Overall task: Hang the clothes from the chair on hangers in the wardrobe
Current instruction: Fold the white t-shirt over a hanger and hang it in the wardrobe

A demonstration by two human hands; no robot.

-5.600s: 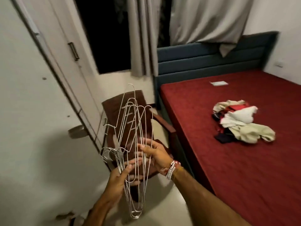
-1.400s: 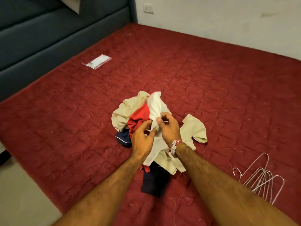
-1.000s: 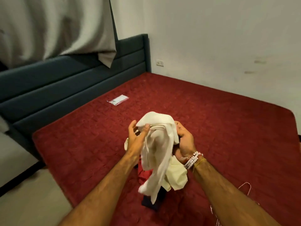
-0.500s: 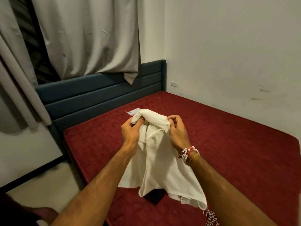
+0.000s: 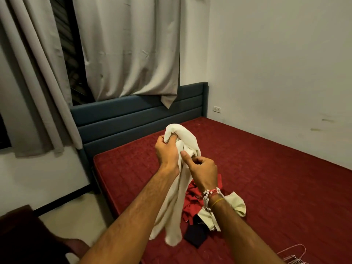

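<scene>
I hold a white garment up over the red bed. My left hand grips its bunched top, and the cloth hangs down between my forearms. My right hand, with bead bracelets at the wrist, has its fingers curled into the cloth just below. Under my arms lies the rest of the clothes pile: red, cream and dark pieces. Wire hangers lie on the bed at the bottom right edge. A brown chair shows at the bottom left. The wardrobe is out of view.
A dark blue headboard runs behind the bed, with grey curtains over a dark window above it. A white wall with a socket bounds the bed's right side. Pale floor lies between chair and bed.
The spread garment is now bunched up. My left hand has risen with its top, and my right hand has dropped lower on the cloth. The pile shows again below.
</scene>
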